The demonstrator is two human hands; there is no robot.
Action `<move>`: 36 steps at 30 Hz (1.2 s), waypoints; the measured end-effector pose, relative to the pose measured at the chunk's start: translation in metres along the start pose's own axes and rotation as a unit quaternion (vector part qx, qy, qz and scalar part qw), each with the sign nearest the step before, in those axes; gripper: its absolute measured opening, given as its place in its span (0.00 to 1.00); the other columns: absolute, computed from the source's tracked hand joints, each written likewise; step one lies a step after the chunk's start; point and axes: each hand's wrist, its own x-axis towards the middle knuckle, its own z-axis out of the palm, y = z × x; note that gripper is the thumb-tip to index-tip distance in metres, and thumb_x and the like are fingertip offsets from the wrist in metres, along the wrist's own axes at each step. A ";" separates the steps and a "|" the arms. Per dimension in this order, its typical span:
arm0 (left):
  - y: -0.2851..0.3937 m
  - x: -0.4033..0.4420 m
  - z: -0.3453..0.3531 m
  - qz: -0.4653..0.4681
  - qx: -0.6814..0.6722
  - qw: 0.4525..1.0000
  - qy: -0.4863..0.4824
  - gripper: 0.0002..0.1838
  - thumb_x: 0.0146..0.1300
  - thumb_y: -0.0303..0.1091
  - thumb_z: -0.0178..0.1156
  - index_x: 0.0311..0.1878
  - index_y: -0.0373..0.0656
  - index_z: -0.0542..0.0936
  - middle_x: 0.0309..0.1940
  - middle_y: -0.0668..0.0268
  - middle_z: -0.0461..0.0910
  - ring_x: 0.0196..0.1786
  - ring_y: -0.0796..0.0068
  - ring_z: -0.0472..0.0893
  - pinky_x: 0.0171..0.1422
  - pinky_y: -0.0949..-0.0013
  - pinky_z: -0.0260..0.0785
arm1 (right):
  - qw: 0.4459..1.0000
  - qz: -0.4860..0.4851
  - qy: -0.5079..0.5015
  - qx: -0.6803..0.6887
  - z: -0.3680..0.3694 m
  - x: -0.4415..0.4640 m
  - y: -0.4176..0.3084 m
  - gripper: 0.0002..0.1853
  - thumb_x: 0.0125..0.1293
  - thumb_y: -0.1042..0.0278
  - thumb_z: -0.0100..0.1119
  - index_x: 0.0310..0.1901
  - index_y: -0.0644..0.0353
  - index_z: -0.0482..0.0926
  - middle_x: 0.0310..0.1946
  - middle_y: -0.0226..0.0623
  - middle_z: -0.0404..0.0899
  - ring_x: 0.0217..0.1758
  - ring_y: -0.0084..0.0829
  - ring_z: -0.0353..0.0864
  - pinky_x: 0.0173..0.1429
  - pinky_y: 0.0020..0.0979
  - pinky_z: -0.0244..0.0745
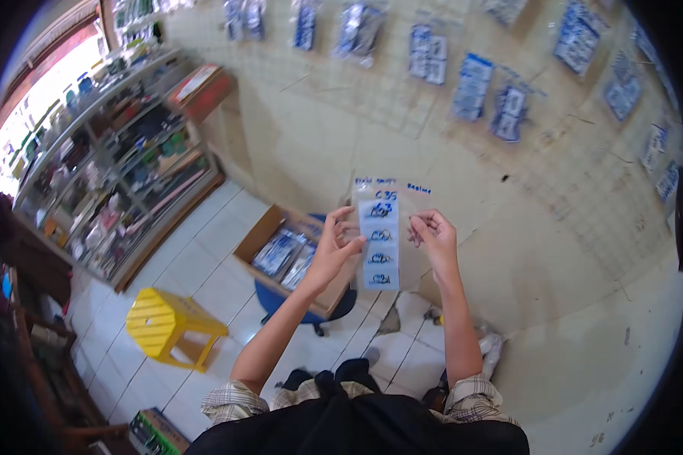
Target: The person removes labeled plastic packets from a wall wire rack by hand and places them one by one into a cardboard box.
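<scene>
A clear plastic bag (410,265) with handwritten blue lettering hangs upright before me. Inside or against it is a pale blue strip (380,246) of several small packets with dark marks, "C35" and "63" written near its top. My left hand (335,246) grips the bag's left side, thumb at the strip's edge and fingers partly curled. At the right edge, my right hand (435,233) pinches the plastic between thumb and fingers. Below and left of the bag, an open cardboard box (254,231) with several similar packets (279,254) rests on a blue stool (345,305).
Several packets (429,54) hang along the wall (334,121). A glass display case (121,167) full of goods stands at left, a red box (201,92) at its end. A yellow stool (159,326) stands on the tiled floor (235,303); a green box (158,432) lies lower left.
</scene>
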 end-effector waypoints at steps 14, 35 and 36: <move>-0.184 -0.005 -0.165 -0.085 0.389 0.909 0.125 0.16 0.46 0.17 0.51 0.40 0.43 0.75 0.37 0.60 0.75 0.39 0.69 0.76 0.38 0.72 0.68 | 0.976 0.051 0.075 -0.196 0.133 -0.034 0.261 0.34 0.46 0.82 0.53 0.56 0.56 0.52 0.30 0.40 0.74 0.35 0.35 0.75 0.40 0.31 0.69; -0.311 0.010 -0.206 -0.374 0.627 0.674 -0.112 0.43 0.44 0.36 0.60 0.62 0.47 0.46 0.61 0.45 0.40 0.60 0.42 0.46 0.59 0.48 0.51 | 0.886 0.342 0.076 -0.302 0.184 -0.034 0.420 0.28 0.42 0.72 0.53 0.51 0.58 0.66 0.52 0.57 0.54 0.57 0.55 0.53 0.60 0.47 0.50; -0.310 0.009 -0.208 -0.369 0.629 0.674 -0.117 0.43 0.44 0.36 0.60 0.62 0.47 0.46 0.61 0.45 0.40 0.60 0.42 0.46 0.59 0.48 0.51 | 0.898 0.332 0.078 -0.276 0.182 -0.034 0.419 0.28 0.42 0.72 0.53 0.51 0.59 0.66 0.52 0.60 0.53 0.57 0.55 0.53 0.60 0.48 0.49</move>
